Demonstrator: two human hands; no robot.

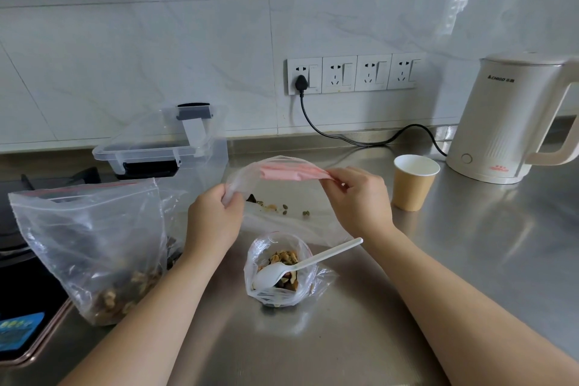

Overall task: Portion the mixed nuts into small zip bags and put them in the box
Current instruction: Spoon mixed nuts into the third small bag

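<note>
My left hand and my right hand pinch the two ends of a small clear zip bag with a pink seal strip, held above the steel counter. A few nuts show through the bag's lower part. Below my hands a small open bag of mixed nuts stands upright with a white plastic spoon resting in it. A large zip bag of nuts stands at the left. The clear plastic box sits behind, its lid tilted on top.
A brown paper cup stands right of my hands. A cream electric kettle is at the far right, its black cord running along the wall to the sockets. A stove top lies at the left edge.
</note>
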